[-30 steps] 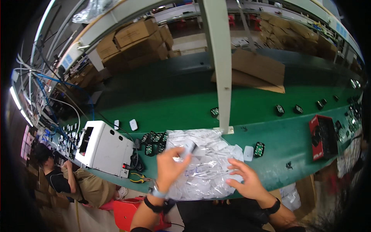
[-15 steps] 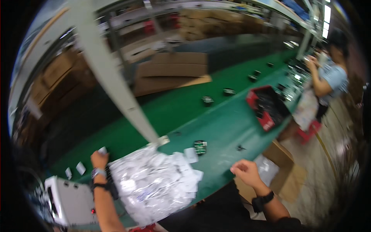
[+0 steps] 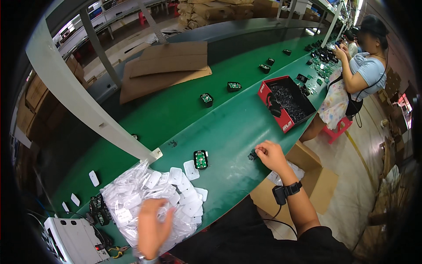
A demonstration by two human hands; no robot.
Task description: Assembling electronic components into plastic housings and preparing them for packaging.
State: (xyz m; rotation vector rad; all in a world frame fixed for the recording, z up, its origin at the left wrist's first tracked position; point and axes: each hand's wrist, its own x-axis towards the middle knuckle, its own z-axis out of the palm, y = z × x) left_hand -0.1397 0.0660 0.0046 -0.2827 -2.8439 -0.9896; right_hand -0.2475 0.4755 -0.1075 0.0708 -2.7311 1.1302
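My left hand (image 3: 151, 226), slightly smeared by motion, is over a heap of white plastic covers (image 3: 132, 200) lying on and in a clear bag; its thumb stands apart from the fingers, and no held thing shows. My right hand (image 3: 270, 155) has its fingertips pinched together at a little pile of small black parts (image 3: 252, 155). Whatever sits between those fingertips is too small to make out. Between the hands, a black housing with a green circuit board (image 3: 201, 159) lies face up beside the covers.
Several board-filled housings (image 3: 234, 86) and white covers (image 3: 94, 178) lie along the green belt. A red box of black parts (image 3: 285, 121), a white machine (image 3: 74, 240), pliers (image 3: 118, 252) and a metal post (image 3: 94, 116) stand around. A co-worker (image 3: 365, 72) sits at the right beyond an open carton (image 3: 310, 176).
My left hand has come back from the belt to the cover heap, leaving a white cover on the belt. My right hand has reached the small black parts. The view has shifted.
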